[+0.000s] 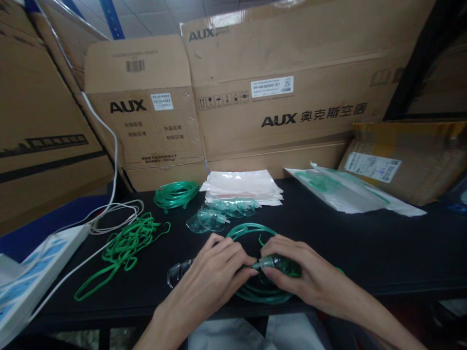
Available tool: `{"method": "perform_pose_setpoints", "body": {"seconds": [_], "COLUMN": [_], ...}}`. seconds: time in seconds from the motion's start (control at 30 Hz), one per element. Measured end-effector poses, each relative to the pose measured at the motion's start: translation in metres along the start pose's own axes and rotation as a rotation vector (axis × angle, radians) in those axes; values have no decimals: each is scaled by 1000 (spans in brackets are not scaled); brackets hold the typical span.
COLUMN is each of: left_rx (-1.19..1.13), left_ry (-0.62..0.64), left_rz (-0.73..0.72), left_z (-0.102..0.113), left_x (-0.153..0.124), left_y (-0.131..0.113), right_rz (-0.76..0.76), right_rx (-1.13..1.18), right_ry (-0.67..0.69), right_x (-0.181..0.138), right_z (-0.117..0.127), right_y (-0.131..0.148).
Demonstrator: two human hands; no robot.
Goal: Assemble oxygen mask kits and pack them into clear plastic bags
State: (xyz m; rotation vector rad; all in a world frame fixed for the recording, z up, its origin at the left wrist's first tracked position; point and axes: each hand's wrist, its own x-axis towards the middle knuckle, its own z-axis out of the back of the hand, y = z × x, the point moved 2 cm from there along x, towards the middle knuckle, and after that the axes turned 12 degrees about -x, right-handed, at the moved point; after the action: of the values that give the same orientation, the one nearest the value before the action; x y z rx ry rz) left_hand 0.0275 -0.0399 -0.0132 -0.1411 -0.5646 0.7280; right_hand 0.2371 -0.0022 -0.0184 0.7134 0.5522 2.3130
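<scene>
In my right hand [297,255] is a clear green oxygen mask [289,266], gripped around its pale connector [265,262]. My left hand [219,265] is closed, pinching a thin tube end [251,266] at the connector's tip; whether it is seated there I cannot tell. Beneath both hands lies a coil of green tubing [251,227], partly hidden by them. A clear plastic piece [177,273] shows to the left of my left wrist. Beyond the hands sit several clear green masks [209,219] in a row.
Green elastic straps [127,240] lie tangled at left, near a white power strip [44,272] and its cable. Another tubing coil [177,194] rests behind, beside stacked white packets [241,187]. A clear-fronted packet [350,192] leans at right. Cardboard boxes [237,126] wall the back.
</scene>
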Motion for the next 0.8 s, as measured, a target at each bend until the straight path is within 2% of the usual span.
{"method": "perform_pose_setpoints", "body": {"seconds": [0.1,0.37,0.57,0.8], "left_rx": [17,-126,-130,-108], "left_ry": [-5,-32,-124,-143], "left_rz": [-7,109,91,37], "left_z": [0,-1,2,0], "left_x": [0,1,1,-1], "left_y": [1,4,4,5], "right_rz": [-13,-33,-21,11], "right_rx": [21,31,-2,-2], "right_ry": [11,-32,-62,-54], "right_x": [0,2,4,2], "right_z": [-1,-1,-1,-1], "right_y": [-2,-3,-2,1]}}
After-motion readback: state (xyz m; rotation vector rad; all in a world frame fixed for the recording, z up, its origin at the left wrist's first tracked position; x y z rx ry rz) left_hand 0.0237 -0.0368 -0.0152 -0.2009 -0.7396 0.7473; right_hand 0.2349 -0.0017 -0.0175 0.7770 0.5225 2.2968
